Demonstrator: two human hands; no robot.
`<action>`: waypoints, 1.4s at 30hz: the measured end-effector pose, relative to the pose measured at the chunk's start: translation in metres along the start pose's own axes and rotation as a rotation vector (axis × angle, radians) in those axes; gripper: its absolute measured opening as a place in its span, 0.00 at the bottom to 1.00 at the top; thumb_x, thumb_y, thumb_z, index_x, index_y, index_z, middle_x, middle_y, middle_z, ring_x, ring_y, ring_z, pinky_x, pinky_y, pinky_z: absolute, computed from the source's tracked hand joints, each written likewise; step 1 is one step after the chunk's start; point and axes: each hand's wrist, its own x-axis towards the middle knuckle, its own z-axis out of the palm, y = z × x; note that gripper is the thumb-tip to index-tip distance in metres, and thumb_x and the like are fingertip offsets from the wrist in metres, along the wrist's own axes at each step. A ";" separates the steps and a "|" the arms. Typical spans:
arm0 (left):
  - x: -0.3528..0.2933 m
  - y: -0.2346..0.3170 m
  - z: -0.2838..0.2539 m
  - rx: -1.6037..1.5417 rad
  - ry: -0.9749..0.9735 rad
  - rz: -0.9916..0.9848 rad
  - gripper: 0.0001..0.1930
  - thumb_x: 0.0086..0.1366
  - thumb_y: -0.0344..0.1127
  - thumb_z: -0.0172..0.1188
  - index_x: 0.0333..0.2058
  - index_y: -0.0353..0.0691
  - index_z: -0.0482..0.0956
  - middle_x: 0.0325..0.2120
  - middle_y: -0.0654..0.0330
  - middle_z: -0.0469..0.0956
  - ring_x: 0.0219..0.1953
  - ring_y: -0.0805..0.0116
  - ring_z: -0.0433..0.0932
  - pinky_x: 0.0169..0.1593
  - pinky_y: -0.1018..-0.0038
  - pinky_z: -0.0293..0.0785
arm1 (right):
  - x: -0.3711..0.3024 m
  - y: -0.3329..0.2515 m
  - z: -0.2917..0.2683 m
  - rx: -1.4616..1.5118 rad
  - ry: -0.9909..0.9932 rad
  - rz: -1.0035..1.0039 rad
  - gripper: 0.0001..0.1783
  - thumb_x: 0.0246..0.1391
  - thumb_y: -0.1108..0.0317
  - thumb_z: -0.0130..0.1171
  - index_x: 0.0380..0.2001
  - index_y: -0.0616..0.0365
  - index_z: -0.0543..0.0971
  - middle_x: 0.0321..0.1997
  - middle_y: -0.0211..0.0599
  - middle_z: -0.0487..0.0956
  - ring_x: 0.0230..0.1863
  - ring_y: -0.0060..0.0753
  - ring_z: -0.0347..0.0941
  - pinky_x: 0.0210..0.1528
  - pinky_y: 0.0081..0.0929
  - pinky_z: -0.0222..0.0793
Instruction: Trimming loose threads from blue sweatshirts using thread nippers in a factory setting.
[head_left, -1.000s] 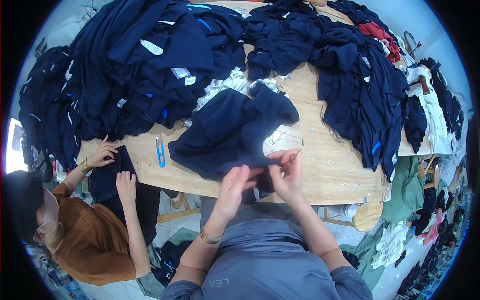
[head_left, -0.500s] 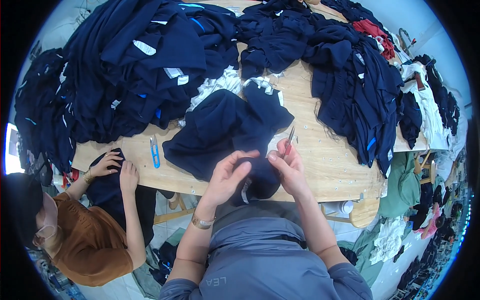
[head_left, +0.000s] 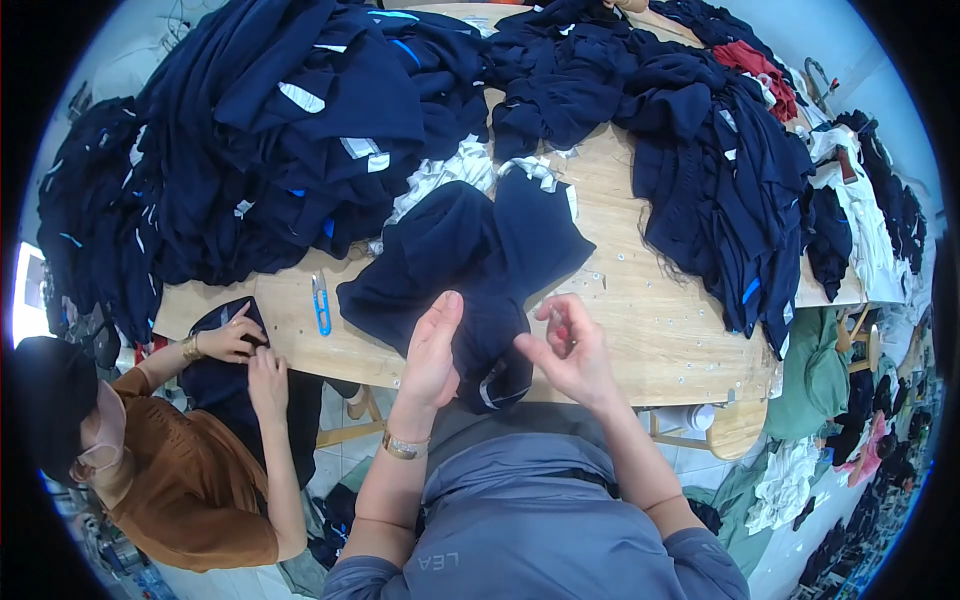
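A navy garment (head_left: pixel 425 245) lies spread in front of me, its lower end (head_left: pixel 505 375) hanging over the table's near edge with a pale strip inside. My left hand (head_left: pixel 432 350) is upright over its near left part, fingers stretched out and holding nothing that I can see. To the right of the hanging cloth, my right hand (head_left: pixel 572 350) has its fingers curled. A small pair of red-handled thread snips, clear earlier, is now mostly hidden in those fingers. Blue-handled thread snips (head_left: pixel 321 305) lie on the table to the left.
Large piles of navy garments (head_left: pixel 290 120) cover the far left of the wooden table (head_left: pixel 640 345), with more navy garments (head_left: pixel 720 190) at right. White cloth (head_left: pixel 445 180) lies behind my garment. A co-worker in brown (head_left: pixel 190 470) handles navy cloth at left. A stool (head_left: pixel 735 428) stands below the edge.
Both my hands have come off the cloth edge they were pinching and moved apart. My left hand has straightened; the snips in my right have turned out of clear sight. The view shifted slightly.
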 end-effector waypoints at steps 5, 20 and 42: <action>0.001 -0.001 -0.002 0.006 -0.009 0.008 0.09 0.68 0.39 0.46 0.32 0.43 0.69 0.28 0.73 0.68 0.34 0.86 0.64 0.42 0.85 0.61 | 0.007 0.016 0.000 0.226 -0.090 0.162 0.09 0.49 0.69 0.61 0.32 0.60 0.73 0.17 0.17 0.61 0.18 0.09 0.53 0.21 0.11 0.49; -0.002 0.011 0.003 0.216 -0.147 0.069 0.09 0.67 0.36 0.48 0.29 0.40 0.67 0.26 0.71 0.69 0.29 0.87 0.62 0.35 0.87 0.61 | 0.003 0.003 -0.026 -0.318 -0.289 -0.104 0.18 0.50 0.55 0.57 0.25 0.61 0.71 0.15 0.36 0.65 0.17 0.31 0.63 0.22 0.24 0.59; -0.001 0.003 -0.002 0.132 -0.107 0.003 0.09 0.68 0.38 0.45 0.33 0.39 0.70 0.29 0.68 0.72 0.33 0.83 0.69 0.39 0.84 0.66 | 0.007 0.004 -0.025 -0.499 -0.101 -0.396 0.19 0.44 0.51 0.62 0.21 0.56 0.72 0.15 0.31 0.70 0.15 0.32 0.68 0.18 0.26 0.61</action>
